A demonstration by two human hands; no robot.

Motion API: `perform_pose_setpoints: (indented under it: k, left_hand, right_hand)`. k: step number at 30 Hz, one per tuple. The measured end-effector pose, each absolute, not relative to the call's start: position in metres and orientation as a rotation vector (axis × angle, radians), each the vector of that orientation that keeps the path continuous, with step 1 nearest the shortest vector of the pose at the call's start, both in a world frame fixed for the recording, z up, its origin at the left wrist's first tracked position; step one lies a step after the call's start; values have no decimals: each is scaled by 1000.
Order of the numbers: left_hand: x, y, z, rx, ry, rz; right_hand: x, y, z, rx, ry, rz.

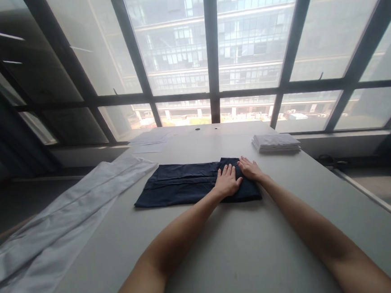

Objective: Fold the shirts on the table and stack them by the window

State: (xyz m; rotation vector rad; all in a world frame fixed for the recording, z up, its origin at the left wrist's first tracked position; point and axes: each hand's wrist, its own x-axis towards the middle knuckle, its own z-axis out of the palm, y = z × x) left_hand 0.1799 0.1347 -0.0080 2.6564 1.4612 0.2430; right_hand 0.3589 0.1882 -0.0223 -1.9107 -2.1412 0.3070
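A dark navy cloth [181,183], folded into a long flat strip, lies across the white table [203,245]. Its right end is doubled over into a thicker part. My left hand [228,180] rests flat on that thicker part, fingers spread. Just to the right, my right hand [249,168] lies on the cloth's far right edge with its fingers stretched out. Both palms face down and neither hand grips anything. Whether the cloth is a garment or a plain piece of fabric, I cannot tell.
A stack of folded white cloths [276,143] sits at the table's right side. Long white fabric [68,215] drapes over the left edge. Thin white sheets [151,141] lie at the back left. Large windows [176,39] stand behind the table.
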Motion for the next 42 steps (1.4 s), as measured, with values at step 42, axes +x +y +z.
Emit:
perform_pose_setpoints:
  k: [42]
  left_hand:
    - [40,263,21,2370,1808,187]
  right_hand:
    - [321,64,-22,-1766,-2179,202]
